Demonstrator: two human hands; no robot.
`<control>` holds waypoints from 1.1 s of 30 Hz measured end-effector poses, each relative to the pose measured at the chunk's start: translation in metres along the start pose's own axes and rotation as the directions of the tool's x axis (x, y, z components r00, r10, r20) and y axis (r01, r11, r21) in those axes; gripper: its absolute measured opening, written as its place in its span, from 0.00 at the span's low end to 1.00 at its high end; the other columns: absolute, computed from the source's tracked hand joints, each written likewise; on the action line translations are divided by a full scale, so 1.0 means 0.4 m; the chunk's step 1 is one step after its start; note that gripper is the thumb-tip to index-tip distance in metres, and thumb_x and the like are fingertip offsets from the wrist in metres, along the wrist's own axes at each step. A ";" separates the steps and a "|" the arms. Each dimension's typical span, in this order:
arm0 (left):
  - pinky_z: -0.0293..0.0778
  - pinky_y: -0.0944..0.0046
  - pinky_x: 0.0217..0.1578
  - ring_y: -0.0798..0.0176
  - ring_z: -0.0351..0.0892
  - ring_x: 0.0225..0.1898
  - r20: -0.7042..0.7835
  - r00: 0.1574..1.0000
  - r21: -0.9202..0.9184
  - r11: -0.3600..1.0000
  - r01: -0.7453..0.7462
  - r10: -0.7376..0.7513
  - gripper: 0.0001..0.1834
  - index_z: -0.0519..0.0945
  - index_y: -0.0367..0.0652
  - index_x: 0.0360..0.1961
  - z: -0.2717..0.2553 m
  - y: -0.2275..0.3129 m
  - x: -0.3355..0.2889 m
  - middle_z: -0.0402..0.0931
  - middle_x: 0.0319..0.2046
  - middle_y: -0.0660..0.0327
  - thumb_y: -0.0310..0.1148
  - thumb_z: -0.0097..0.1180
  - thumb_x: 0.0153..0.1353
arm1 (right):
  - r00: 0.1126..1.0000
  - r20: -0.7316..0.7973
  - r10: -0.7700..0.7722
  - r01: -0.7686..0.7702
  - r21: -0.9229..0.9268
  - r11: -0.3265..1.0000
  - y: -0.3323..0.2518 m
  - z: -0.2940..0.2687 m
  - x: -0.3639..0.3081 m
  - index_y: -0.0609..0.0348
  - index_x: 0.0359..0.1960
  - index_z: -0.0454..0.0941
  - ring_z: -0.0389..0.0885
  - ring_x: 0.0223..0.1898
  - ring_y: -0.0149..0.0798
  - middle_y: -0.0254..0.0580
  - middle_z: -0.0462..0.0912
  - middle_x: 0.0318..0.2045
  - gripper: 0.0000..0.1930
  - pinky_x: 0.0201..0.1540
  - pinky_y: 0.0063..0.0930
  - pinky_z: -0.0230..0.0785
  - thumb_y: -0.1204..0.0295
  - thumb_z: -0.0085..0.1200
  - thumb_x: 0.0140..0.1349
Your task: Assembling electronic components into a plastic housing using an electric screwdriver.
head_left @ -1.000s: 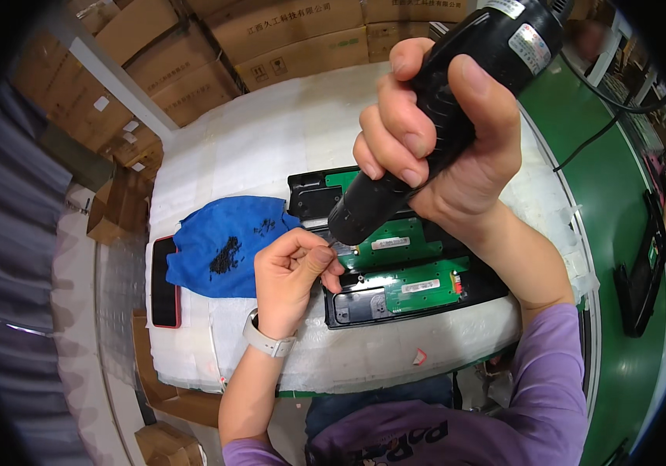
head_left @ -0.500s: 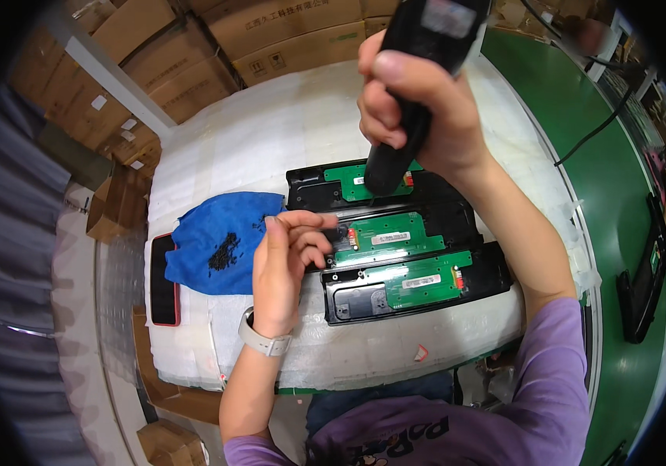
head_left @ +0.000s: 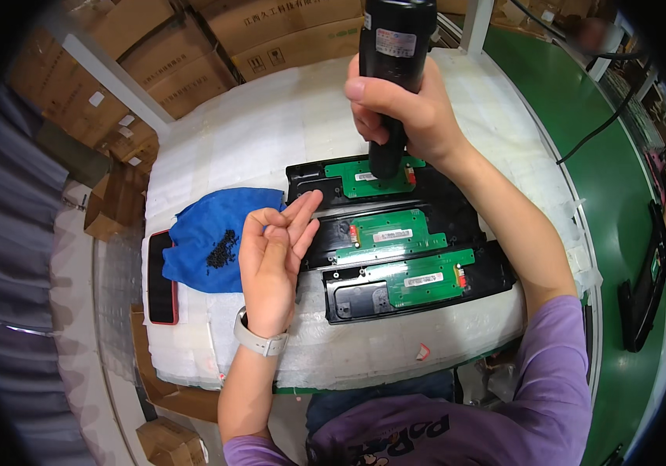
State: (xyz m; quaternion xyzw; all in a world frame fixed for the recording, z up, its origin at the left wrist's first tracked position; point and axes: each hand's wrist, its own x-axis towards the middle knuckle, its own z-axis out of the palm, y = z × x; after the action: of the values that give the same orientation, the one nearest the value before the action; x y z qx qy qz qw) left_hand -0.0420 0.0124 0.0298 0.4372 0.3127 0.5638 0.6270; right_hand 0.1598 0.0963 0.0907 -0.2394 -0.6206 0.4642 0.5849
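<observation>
My right hand (head_left: 426, 113) is wrapped round a black power screwdriver (head_left: 395, 66), held nearly upright. Its lower end is over the green circuit board in the far black housing (head_left: 313, 175); the bit itself is hidden. My left hand (head_left: 271, 252) is by the left ends of the housings, thumb and bent index finger together, other fingers stretched out. Whatever it pinches is too small to make out. A middle housing (head_left: 465, 221) and a near housing (head_left: 360, 303) each carry a green board too. Small black screws (head_left: 223, 250) lie heaped on a blue cloth (head_left: 189, 260).
A phone with a red edge (head_left: 163, 291) lies left of the cloth. The table has a white foam covering (head_left: 228, 147). Cardboard boxes (head_left: 294, 50) stand behind it. Along the right runs a green surface (head_left: 554, 132) with a black cable (head_left: 601, 132) and another black housing (head_left: 640, 287).
The screwdriver has swung left and become more upright, moving down toward the far board. My left hand has shifted slightly left, with its fingers straighter and its thumb lowered toward the index finger.
</observation>
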 end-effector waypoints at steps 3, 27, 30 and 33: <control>0.67 0.64 0.53 0.50 0.63 0.59 0.016 1.000 0.002 1.000 0.018 -0.018 0.05 0.64 0.41 0.38 0.004 0.007 0.003 0.61 0.55 0.36 0.26 0.35 0.66 | 1.000 0.025 0.014 -0.013 -0.043 0.999 0.001 0.011 0.002 0.60 0.18 0.72 0.68 0.11 0.25 0.33 0.70 0.11 0.12 0.14 0.19 0.59 0.66 0.59 0.50; 0.77 0.66 0.26 0.62 0.78 0.23 0.184 0.972 0.104 0.987 0.126 -0.144 0.11 0.71 0.38 0.30 0.003 -0.005 -0.016 0.76 0.22 0.58 0.33 0.59 0.55 | 0.993 0.078 -0.094 0.017 0.674 0.738 -0.148 0.064 -0.061 0.62 0.31 0.70 0.65 0.12 0.30 0.36 0.67 0.12 0.14 0.21 0.25 0.59 0.61 0.48 0.56; 0.77 0.65 0.26 0.62 0.78 0.23 0.166 0.978 0.129 0.986 0.106 -0.127 0.10 0.73 0.36 0.29 0.002 -0.008 -0.016 0.76 0.22 0.57 0.31 0.59 0.55 | 0.989 0.094 -0.110 0.035 0.585 0.810 -0.147 0.066 -0.071 0.60 0.35 0.67 0.64 0.12 0.28 0.33 0.66 0.14 0.16 0.23 0.25 0.61 0.57 0.44 0.59; 0.77 0.65 0.27 0.63 0.78 0.23 0.145 0.977 0.141 0.981 0.133 -0.154 0.08 0.74 0.35 0.29 -0.001 -0.007 -0.014 0.76 0.22 0.57 0.28 0.60 0.54 | 0.986 0.120 -0.118 0.047 0.475 0.879 -0.147 0.065 -0.076 0.57 0.39 0.65 0.62 0.12 0.25 0.29 0.66 0.15 0.19 0.25 0.26 0.63 0.53 0.41 0.61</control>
State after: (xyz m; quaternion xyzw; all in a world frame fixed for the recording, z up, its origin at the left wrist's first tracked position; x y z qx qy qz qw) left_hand -0.0421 0.0070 0.0265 0.4963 0.3300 0.4595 0.6585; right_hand 0.1558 0.0364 0.1289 -0.0293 -0.5398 0.5916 0.5981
